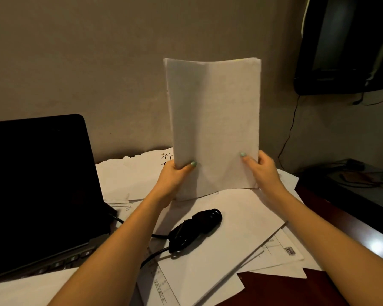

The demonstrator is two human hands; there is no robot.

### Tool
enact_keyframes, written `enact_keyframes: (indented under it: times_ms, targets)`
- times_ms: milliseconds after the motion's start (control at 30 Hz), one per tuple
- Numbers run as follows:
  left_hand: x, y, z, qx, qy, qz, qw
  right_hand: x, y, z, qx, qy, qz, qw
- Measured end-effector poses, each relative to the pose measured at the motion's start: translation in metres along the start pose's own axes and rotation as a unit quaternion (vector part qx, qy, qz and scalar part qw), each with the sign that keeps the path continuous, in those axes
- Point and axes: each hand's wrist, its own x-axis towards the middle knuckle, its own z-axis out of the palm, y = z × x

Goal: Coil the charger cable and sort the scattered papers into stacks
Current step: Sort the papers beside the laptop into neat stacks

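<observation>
While both thumbs press flat on its near face, the stack of papers (213,124) stands upright, its lower edge resting on the loose sheets (234,235) below. The left hand (175,175) pinches its lower left edge, the right hand (262,167) its lower right edge, remaining fingers hidden behind. Beneath the left wrist, the coiled charger cable (195,228) lies on those sheets, beside the laptop (38,184).

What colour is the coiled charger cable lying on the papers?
Black; the charger cable shows clearly in the head view.
</observation>
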Motion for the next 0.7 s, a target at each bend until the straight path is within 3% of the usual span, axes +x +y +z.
enact_keyframes:
  times_ms: [133, 400, 567, 700]
  targets:
    - [-0.001, 0.001, 0.002, -0.029, 0.036, -0.011, 0.999, -0.005, 0.000, -0.008, 0.015, -0.042, 0.076, 0.996]
    - [-0.008, 0.025, 0.025, -0.200, 0.034, -0.059, 0.977, -0.019, -0.024, 0.008, 0.282, 0.025, 0.096, 0.954]
    - [-0.022, 0.035, 0.036, -0.147, -0.008, -0.074, 0.986, -0.032, -0.025, 0.005, 0.247, 0.072, 0.057, 0.965]
    - [-0.027, 0.051, 0.019, -0.195, 0.021, -0.078, 0.977, -0.043, -0.031, -0.016, 0.193, 0.111, 0.036, 0.974]
